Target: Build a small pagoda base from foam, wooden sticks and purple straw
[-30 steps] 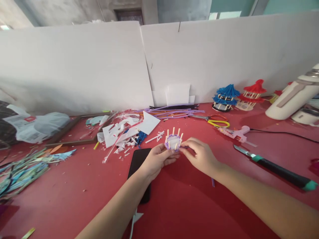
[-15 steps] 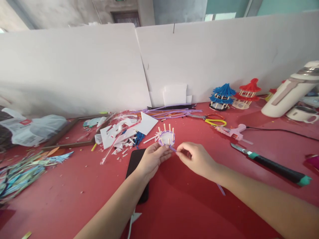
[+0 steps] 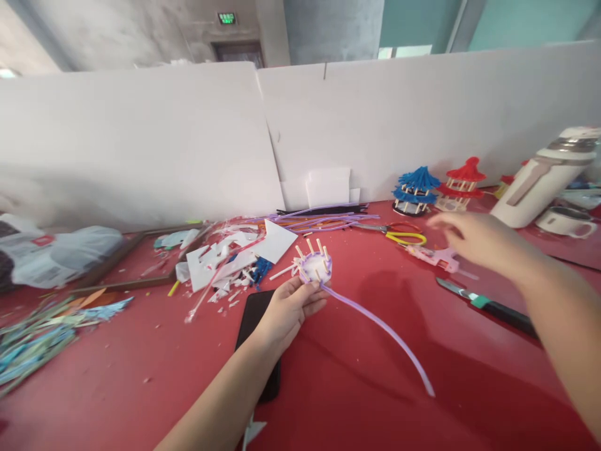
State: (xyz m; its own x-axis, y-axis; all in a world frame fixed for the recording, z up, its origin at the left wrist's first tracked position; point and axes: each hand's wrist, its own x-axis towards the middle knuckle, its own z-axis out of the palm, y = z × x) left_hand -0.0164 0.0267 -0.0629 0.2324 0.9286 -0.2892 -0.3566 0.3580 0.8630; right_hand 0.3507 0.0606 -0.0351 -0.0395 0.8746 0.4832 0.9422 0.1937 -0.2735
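My left hand [image 3: 293, 307] pinches the near edge of a small round white base [image 3: 317, 268] ringed with short wooden sticks and wound with purple pipe cleaner. From that edge a long free end of the purple pipe cleaner [image 3: 378, 321] curves down to the right. My right hand [image 3: 483, 241] is in the air at the right, fingers stretched out and holding nothing. Below it on the table lies a pink glue gun [image 3: 434, 257], partly covered by the hand in this view. Yellow-and-red-handled scissors [image 3: 406, 235] lie just left of it.
A utility knife [image 3: 488, 307] lies under my right forearm. Behind stand blue [image 3: 417, 188] and red [image 3: 464, 181] pavilion models, a thermos [image 3: 539, 178] and a mug [image 3: 563, 222]. Paper scraps [image 3: 225, 257], purple pipe cleaners [image 3: 319, 219] and a black phone [image 3: 256, 313] lie around the left hand.
My right hand has let go of the purple pipe cleaner and moved right and away, over the glue gun. The left hand keeps the base, now tilted a little differently.
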